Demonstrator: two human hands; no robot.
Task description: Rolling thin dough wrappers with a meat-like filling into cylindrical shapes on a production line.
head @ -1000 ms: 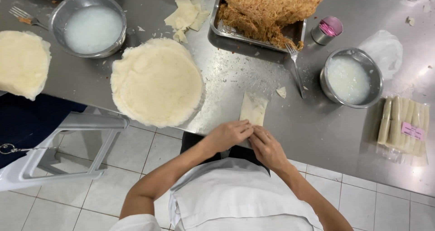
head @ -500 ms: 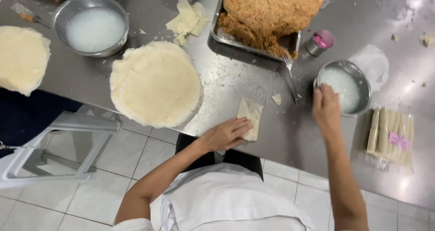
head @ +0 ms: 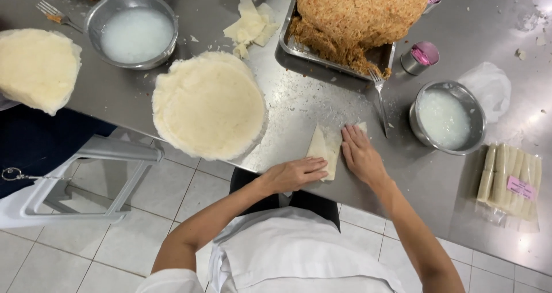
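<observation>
wrapper: small pale folded wrapper (head: 325, 150) lies flat on the steel bench (head: 299, 106), near its front edge, just in front of the person's body
left hand: left hand (head: 294, 174) rests on the lower end of the wrapper, fingers laid flat and close together, pressing down on it, not pinching
right hand: right hand (head: 360, 156) lies flat on the bench with fingers extended, its fingertips touching the right edge of the wrapper
grip: both hands are flat, palms down, neither closed around anything
stack of sheets: round stack of pale sheets (head: 209, 105) sits left of the wrapper and overhangs the front edge of the bench
second stack: another pale stack (head: 35, 67) lies at the far left
tray: metal tray (head: 336, 60) heaped with brown shredded filling (head: 356, 14) stands behind the wrapper
fork: fork (head: 380, 100) lies between the tray and the right hand, prongs toward the tray
right bowl: metal bowl (head: 447, 117) of cloudy white liquid stands to the right of the right hand, near but apart
left bowl: second bowl (head: 131, 29) of the same liquid stands behind the round stack
scraps: wrapper scraps (head: 250, 25) lie left of the tray
rolls: pack of finished pale rolls (head: 507, 178) in clear plastic lies at the far right
tin: small tin with pink top (head: 420, 58) stands right of the tray
</observation>
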